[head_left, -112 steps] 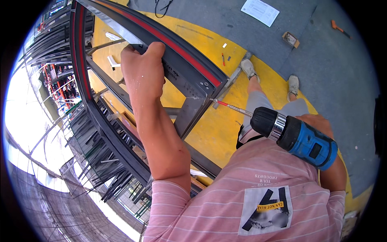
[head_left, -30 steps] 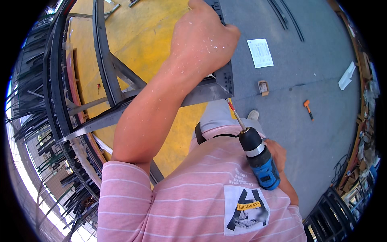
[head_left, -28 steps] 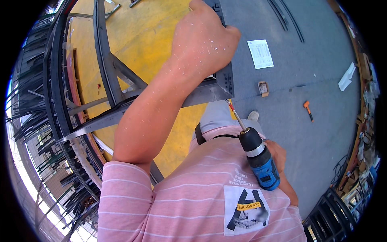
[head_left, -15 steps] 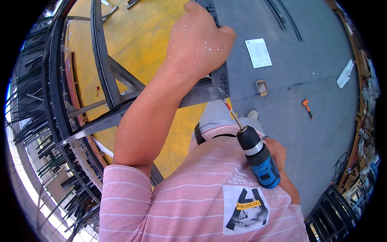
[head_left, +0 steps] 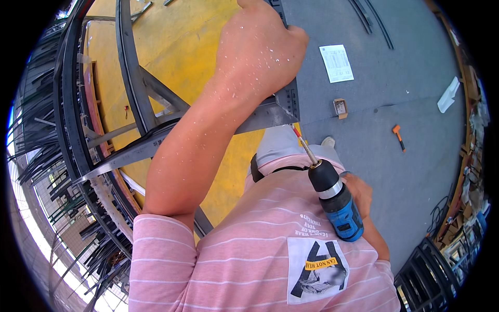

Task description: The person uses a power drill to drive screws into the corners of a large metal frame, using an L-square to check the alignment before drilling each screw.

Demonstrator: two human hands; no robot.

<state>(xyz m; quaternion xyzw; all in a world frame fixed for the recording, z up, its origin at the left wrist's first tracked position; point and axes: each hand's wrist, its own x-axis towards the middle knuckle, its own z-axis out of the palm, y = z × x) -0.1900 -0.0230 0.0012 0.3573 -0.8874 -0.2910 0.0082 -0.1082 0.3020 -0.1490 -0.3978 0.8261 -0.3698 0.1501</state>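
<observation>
A blue and black cordless drill (head_left: 339, 208) is in my right hand (head_left: 358, 195), whose fingers are mostly behind the tool. From its chuck a long bit (head_left: 305, 145) with a red section points up and left. The bit's tip is at the near right corner of a dark metal frame (head_left: 265, 117); whether it touches cannot be made out. My left hand (head_left: 261, 49) is closed over the frame's right-hand bar, knuckles up, and its fingertips are hidden. Pale specks cling to this hand and forearm.
A printed sheet (head_left: 337, 63), a small open box (head_left: 340, 108) and an orange-headed hammer (head_left: 398, 138) lie on the grey floor to the right. Stacked dark metal bars (head_left: 39, 130) crowd the left side. Black frames (head_left: 429, 273) stand at the lower right.
The whole view has shifted slightly. Both hands, the drill and the frame keep nearly the same places relative to each other.
</observation>
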